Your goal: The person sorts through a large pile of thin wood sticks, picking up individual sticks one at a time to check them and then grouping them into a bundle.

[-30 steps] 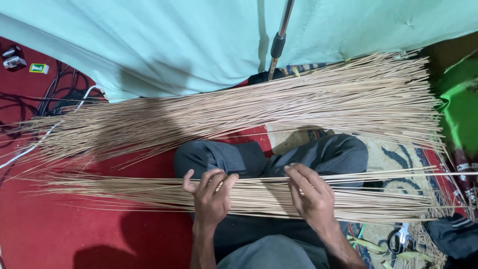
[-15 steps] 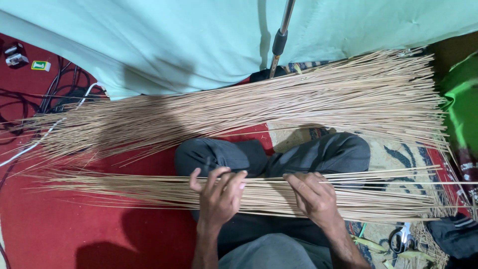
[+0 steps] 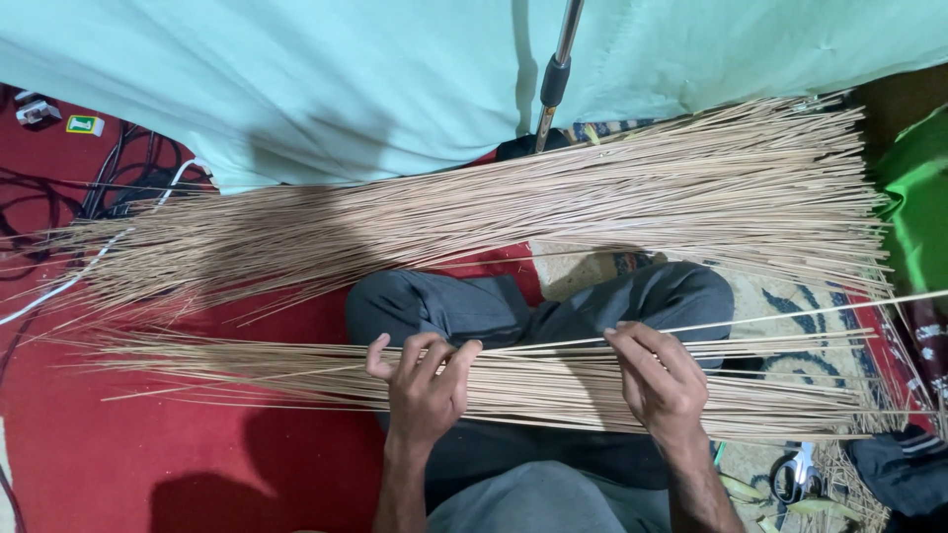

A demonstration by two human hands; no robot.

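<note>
Thin sticks (image 3: 553, 380) lie in a flat bundle across the lap; left hand (image 3: 425, 385) presses them with curled fingers, right hand (image 3: 660, 380) pinches single sticks, sorting step, bigger pile (image 3: 494, 217) beyond

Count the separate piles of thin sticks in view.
2. The big pile lies fanned across the red floor beyond the knees. The smaller pile lies across the lap, under the left hand and right hand. Stray sticks may belong to either.
</note>
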